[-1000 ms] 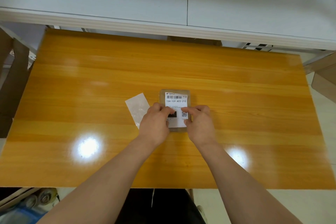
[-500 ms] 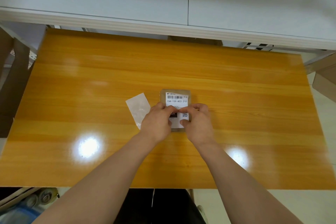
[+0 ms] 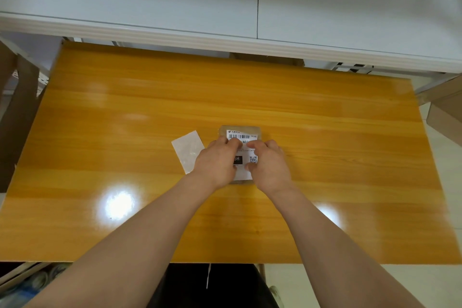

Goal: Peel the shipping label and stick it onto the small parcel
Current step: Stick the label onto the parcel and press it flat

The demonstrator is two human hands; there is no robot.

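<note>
Smoothing the shipping label onto the small parcel, which lies flat near the middle of the tabletop. Left hand and right hand sit side by side, bent fingertips pressing the label, gripping nothing. The peeled backing sheet lies just left of the parcel. Best practice: sweep outward from the centre toward each edge, so no bubbles or lifted corners remain.
</note>
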